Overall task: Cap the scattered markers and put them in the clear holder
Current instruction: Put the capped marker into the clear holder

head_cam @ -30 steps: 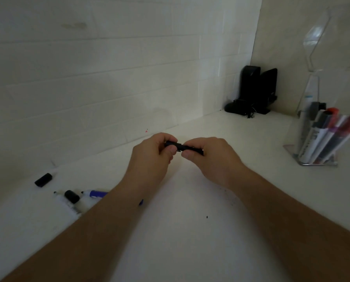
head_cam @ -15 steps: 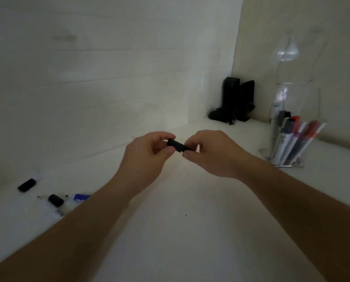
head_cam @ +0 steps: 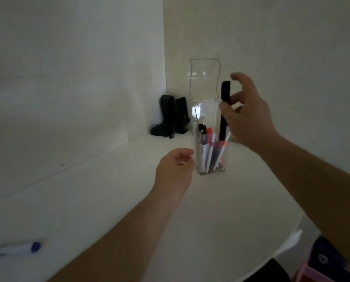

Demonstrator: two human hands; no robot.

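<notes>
My right hand [head_cam: 249, 117] pinches a black capped marker [head_cam: 224, 110] upright, its lower end inside the top of the clear holder [head_cam: 208, 110]. The holder stands on the white table near the corner and holds several capped markers [head_cam: 209, 151] with red, purple and black caps. My left hand [head_cam: 175, 169] hovers just left of the holder's base, fingers loosely curled and holding nothing. A blue-capped marker [head_cam: 15, 248] lies on the table at the far left edge.
Two black speakers [head_cam: 174, 115] with a tangle of cable stand in the wall corner behind the holder. The white table [head_cam: 109, 200] has a curved front edge at lower right. A dark and pink object [head_cam: 324, 263] sits below that edge.
Both hands were together on the black marker in mid-table. Now my right hand alone has carried it up and right into the holder; my left hand has let go. The view has swung right.
</notes>
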